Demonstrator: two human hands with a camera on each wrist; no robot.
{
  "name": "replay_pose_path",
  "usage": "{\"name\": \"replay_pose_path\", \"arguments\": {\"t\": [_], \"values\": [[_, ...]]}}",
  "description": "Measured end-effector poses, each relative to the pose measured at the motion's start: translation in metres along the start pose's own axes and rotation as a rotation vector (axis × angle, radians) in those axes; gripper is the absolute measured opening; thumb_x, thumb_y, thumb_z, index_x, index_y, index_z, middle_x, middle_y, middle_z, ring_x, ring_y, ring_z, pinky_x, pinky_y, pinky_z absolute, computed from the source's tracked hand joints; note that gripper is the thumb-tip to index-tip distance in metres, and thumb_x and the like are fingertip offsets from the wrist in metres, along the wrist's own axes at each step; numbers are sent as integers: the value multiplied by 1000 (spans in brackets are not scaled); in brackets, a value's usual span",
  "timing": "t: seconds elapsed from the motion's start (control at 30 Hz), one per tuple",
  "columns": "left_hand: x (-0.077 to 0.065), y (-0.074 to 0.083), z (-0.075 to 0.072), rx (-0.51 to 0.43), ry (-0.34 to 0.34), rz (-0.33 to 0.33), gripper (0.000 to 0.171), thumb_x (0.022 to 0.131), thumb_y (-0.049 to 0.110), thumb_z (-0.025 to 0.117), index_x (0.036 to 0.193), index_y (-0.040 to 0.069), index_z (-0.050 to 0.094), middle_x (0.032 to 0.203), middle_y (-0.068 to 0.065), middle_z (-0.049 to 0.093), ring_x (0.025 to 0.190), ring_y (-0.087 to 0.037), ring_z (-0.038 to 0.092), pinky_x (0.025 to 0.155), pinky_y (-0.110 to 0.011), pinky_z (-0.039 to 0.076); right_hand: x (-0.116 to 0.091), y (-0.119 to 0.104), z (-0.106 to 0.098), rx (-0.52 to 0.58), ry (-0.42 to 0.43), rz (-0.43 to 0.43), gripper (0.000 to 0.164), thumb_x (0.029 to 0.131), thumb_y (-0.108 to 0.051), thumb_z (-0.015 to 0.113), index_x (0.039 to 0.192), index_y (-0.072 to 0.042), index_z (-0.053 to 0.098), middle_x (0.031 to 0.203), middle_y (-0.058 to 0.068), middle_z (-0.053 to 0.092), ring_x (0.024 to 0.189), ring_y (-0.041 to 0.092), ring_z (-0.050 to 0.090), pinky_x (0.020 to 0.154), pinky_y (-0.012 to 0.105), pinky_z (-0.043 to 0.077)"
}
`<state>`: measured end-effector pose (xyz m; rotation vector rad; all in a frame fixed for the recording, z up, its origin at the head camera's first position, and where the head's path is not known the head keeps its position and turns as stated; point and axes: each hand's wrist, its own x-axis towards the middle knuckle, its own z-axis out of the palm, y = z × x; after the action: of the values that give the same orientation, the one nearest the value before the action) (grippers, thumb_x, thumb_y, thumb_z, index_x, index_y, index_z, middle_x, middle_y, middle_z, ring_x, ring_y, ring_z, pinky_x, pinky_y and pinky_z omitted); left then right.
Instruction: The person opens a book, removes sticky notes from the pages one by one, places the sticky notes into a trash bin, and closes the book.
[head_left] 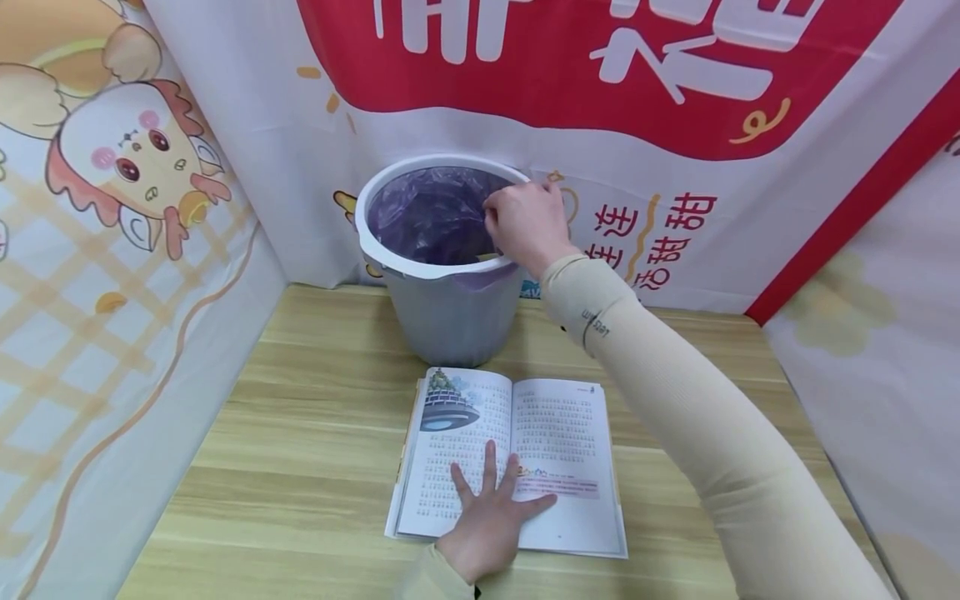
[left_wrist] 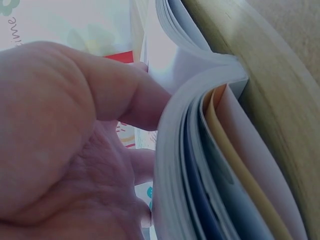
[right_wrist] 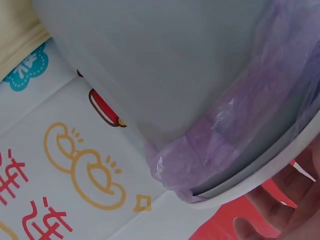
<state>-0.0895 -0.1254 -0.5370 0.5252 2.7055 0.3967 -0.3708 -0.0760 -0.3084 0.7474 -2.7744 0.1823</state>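
My left hand (head_left: 486, 521) lies with fingers spread on an open book (head_left: 558, 521) on the table, over the lower pages near the spine. In the left wrist view, the thumb (left_wrist: 145, 100) touches the page beside the stacked page edges (left_wrist: 185, 165). My right hand (head_left: 528, 223) is over the right rim of a grey bin (head_left: 453, 321), its fingers bent toward the inside. The right wrist view shows these fingers (right_wrist: 272, 205) loosely bent beyond the white rim (right_wrist: 250, 186), with nothing visible between them. A small yellowish thing (head_left: 489, 257) shows inside the bin near this hand.
A purple plastic liner (head_left: 431, 208) lines the bin and folds over its rim. The bin stands on the wooden table (head_left: 300, 442), right behind the book. Printed cloth (head_left: 637, 142) hangs close behind it, with more cloth (head_left: 97, 333) at both sides.
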Motion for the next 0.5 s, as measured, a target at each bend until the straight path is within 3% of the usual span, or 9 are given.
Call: {"name": "replay_pose_path", "arguments": {"t": [0.23,0.5], "values": [[0,2,1,4,-3,-3,96,71,-6,72,140,55,47,160,-21,23,144,-53,-8,89,-89,-1,-4,0,-8,77,64,16,23,99,-23,58,109,-18,78,100,1,75,94,26,66,97,50,42],[-1,2,-1,12,-7,0,94,73,-6,70,141,54,47,160,-22,22,144,-53,-9,89,-89,-1,-11,-3,-43,152,120,42,28,98,-29,60,116,-13,75,107,4,74,99,22,66,98,42,46]]}}
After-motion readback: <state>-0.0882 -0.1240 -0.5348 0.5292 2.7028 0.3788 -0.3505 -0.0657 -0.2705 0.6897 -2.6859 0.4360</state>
